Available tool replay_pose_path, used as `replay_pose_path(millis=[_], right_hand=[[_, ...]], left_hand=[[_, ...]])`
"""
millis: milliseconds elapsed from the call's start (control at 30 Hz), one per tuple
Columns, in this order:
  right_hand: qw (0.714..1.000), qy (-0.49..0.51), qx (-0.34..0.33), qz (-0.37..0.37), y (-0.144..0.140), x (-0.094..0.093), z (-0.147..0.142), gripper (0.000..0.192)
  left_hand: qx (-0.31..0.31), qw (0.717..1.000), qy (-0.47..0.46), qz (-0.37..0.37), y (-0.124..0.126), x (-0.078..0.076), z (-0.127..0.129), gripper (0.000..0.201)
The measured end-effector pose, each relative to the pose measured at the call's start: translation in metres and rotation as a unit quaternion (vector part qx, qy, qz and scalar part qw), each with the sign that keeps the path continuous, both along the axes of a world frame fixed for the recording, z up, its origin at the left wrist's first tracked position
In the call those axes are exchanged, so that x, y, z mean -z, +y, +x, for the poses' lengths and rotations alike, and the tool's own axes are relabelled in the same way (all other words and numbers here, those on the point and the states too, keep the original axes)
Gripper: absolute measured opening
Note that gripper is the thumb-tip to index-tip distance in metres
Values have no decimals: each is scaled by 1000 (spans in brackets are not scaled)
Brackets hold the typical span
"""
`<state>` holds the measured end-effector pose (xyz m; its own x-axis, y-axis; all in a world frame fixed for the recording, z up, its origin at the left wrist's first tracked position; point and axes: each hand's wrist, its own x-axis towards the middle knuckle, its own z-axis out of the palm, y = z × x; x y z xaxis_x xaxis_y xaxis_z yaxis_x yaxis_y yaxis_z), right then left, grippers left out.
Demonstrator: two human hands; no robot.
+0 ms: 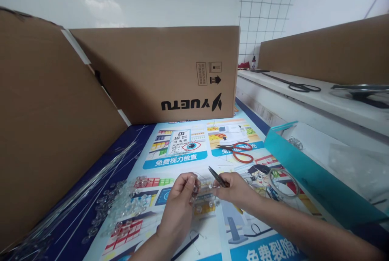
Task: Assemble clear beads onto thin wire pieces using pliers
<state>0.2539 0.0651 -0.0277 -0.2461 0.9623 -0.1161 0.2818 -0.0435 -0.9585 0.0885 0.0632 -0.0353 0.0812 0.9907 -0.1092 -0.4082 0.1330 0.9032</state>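
Note:
My left hand (180, 204) is closed, thumb against fingers, on a small piece of clear beadwork (199, 200) strung on thin wire. My right hand (235, 191) wraps round dark needle-nose pliers (215, 175), whose tips point up and to the left. A bit of yellow handle shows under this hand. Its fingertips are close to the right side of the beadwork; whether they touch it I cannot tell. Left of my hands lies a loose spread of clear beads (127, 202) on the printed sheet (225, 222).
Red-handled scissors (241, 155) lie beyond my hands. A wire coil (284, 182) rests beside a teal box (300, 172) at right. Long thin wires (100, 184) run along the left. Cardboard (146, 74) stands behind and left. Black scissors (299, 86) lie on the white ledge (328, 103).

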Motion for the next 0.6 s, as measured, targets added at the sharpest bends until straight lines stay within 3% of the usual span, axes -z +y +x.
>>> replay_pose_path(millis=[367, 600], right_hand=[[999, -26, 7, 29, 0, -6, 3, 15], [999, -25, 6, 27, 2, -4, 4, 15]], left_hand=[[28, 999, -9, -31, 3, -7, -4, 13], [73, 997, -23, -2, 1, -11, -5, 10]])
